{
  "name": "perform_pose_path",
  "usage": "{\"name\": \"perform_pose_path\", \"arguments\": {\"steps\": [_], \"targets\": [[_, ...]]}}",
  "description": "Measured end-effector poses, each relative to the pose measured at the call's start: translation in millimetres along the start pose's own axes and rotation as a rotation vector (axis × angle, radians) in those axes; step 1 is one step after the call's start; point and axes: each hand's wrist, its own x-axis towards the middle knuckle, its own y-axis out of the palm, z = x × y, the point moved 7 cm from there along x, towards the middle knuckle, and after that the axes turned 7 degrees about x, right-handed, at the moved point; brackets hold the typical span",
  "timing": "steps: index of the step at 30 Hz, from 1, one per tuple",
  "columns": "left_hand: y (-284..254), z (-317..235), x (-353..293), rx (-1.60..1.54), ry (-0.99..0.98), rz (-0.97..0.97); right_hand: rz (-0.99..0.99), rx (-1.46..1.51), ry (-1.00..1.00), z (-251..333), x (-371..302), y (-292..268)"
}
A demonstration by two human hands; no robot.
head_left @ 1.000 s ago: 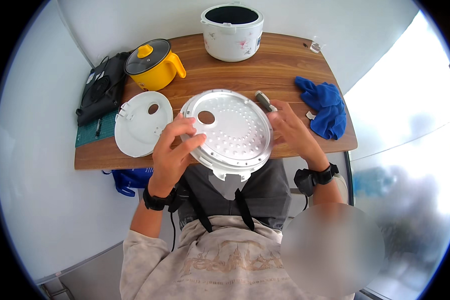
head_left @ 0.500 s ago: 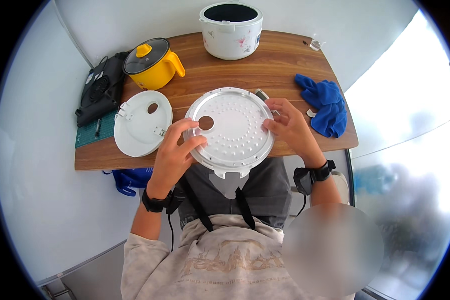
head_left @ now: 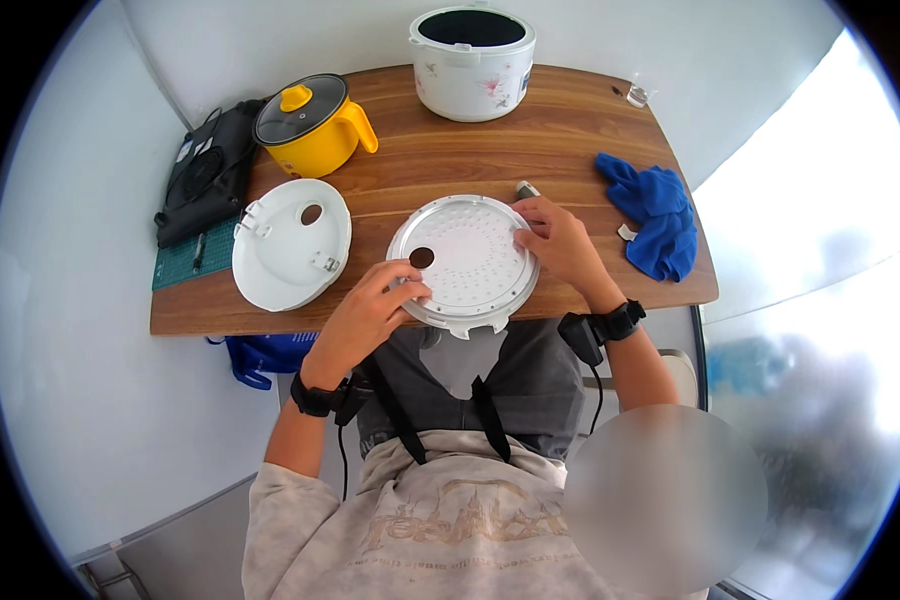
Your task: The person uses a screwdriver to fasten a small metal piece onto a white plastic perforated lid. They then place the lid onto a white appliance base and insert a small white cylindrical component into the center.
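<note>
Between my hands is a round rice cooker inner lid (head_left: 467, 255), white-rimmed with a dimpled metal face, a hole at its left and a notched tab toward me. It sits at the table's front edge, tab jutting past it. My left hand (head_left: 375, 305) grips its left rim near the hole, thumb on top. At the upper right rim, my right hand (head_left: 560, 245) has its fingers bent around the edge. A grey-tipped tool (head_left: 527, 189) pokes out just beyond my right fingers; most of it is hidden. Left of the lid lies the white outer cover (head_left: 288, 262), inner side up.
A white flowered rice cooker body (head_left: 475, 85) stands open at the back. Nearer left are a yellow pot (head_left: 320, 145) with a glass lid, a black case (head_left: 205, 180) and a green mat (head_left: 175, 262) with a pen. A blue cloth (head_left: 660, 220) lies crumpled at right, a small glass (head_left: 638, 95) behind.
The inner lid has moved down and away from me onto the table edge, looking smaller now. Both hands moved along with it, still at its rim.
</note>
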Motion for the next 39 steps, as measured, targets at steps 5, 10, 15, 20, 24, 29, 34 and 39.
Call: {"name": "perform_pose_path", "arguments": {"steps": [5,10,15,20,24,29,34,39], "targets": [[4.5,3.8,-0.8,-0.038,-0.038,0.042,0.012,-0.073,-0.073,-6.3,6.5,6.8],[9.7,12.4,-2.7,-0.025,-0.043,0.060,-0.009,-0.171,-0.115,-6.6,9.5,12.3],[10.7,17.4,-1.8,-0.037,-0.072,0.047,-0.026,-0.282,-0.125,-0.2,14.1,15.2],[10.4,18.3,-0.6,-0.038,-0.077,0.079,-0.037,-0.316,-0.150,-7.1,19.2,18.7],[12.8,20.3,-2.1,-0.035,-0.073,0.066,-0.057,-0.243,-0.215,-14.9,21.1,18.2],[15.4,22.8,-6.2,0.003,-0.061,0.050,-0.064,-0.303,-0.188,-18.2,20.8,18.8],[4.3,13.8,-14.3,0.101,-0.019,-0.018,-0.048,-0.251,-0.206,-15.5,18.7,20.8],[-44.2,13.9,-30.2,-0.028,-0.196,-0.087,-0.046,-0.265,-0.212,-19.4,17.9,20.9]]}}
